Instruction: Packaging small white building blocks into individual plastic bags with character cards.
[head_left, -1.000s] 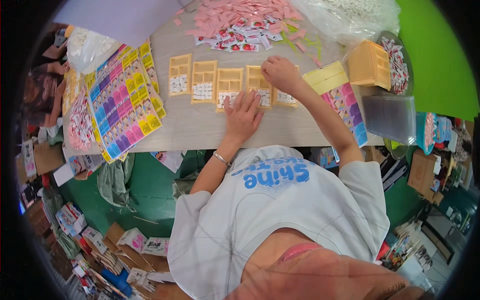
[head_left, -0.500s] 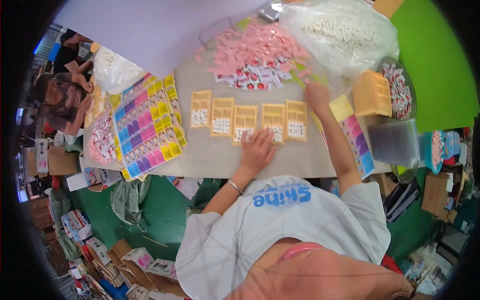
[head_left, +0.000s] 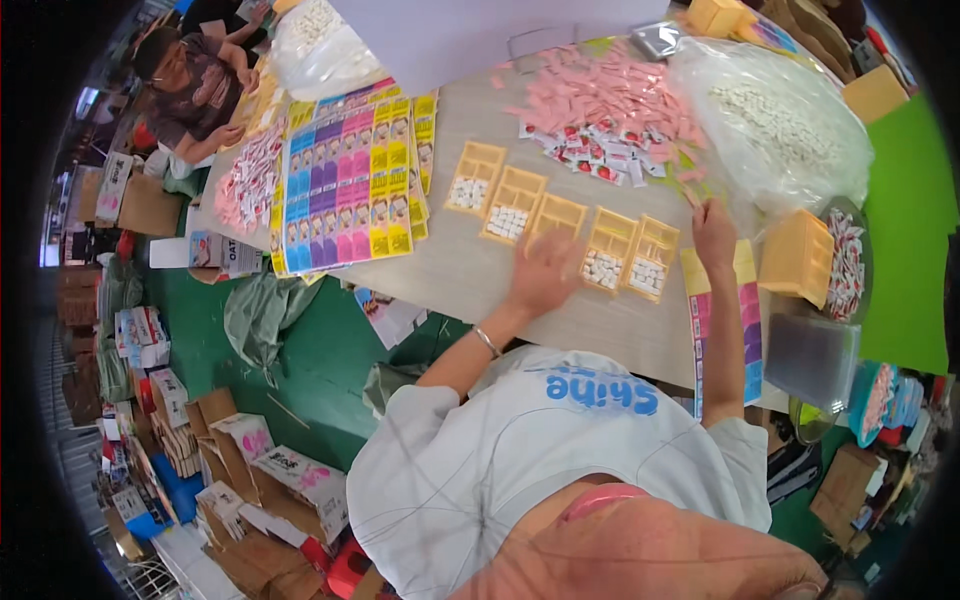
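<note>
- Looking down through the head view, I have five pale yellow trays (head_left: pixel 520 182) in a slanting row on the table (head_left: pixel 440 268), each split into compartments.
- White pieces (head_left: pixel 601 269) fill the near compartment of the two trays on the left of the row and the two on the right.
- My left hand (head_left: pixel 545 275) is over the near part of the middle tray (head_left: pixel 561 212), hiding what lies there; it is blurred, so I cannot tell whether it grips anything.
- My right hand (head_left: pixel 713 236) is just beyond the right end of the row, fingers drawn in narrow; I cannot tell whether something is pinched at the tips.
- Under my right forearm lies a printed sheet (head_left: pixel 748 300) in yellow, pink, purple and blue.
- Beyond the row is a heap of pink packets (head_left: pixel 615 90), with red-and-white sachets (head_left: pixel 595 153) along its near edge.
- To the right of that heap sits a clear bag (head_left: pixel 785 130) of white pieces, and nearer me a yellow tray stack (head_left: pixel 795 265).
- Colourful sheets (head_left: pixel 345 190) overlap left of the row; farther left, a co-worker (head_left: pixel 185 100) sits by the table.
</note>
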